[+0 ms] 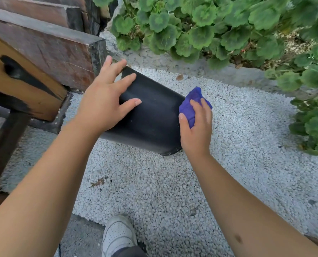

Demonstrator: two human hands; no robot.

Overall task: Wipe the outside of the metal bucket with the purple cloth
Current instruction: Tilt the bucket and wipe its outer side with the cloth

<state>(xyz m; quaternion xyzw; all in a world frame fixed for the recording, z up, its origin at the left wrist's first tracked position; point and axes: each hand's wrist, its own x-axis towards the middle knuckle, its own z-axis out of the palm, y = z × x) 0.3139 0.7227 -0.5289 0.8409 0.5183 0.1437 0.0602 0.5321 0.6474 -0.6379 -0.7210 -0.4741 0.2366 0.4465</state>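
There is one view only, from a wide-angle camera worn on the person's head, looking forward and steeply down. It sits close: both bare forearms run in from the bottom corners and fill much of the lower half. A white shoe [118, 235] at the bottom edge lies almost straight beneath the lens. The gravel ground [238, 145] fills the centre, leafy plants [210, 28] cross the top, and wooden beams [43, 51] bend along the left edge.
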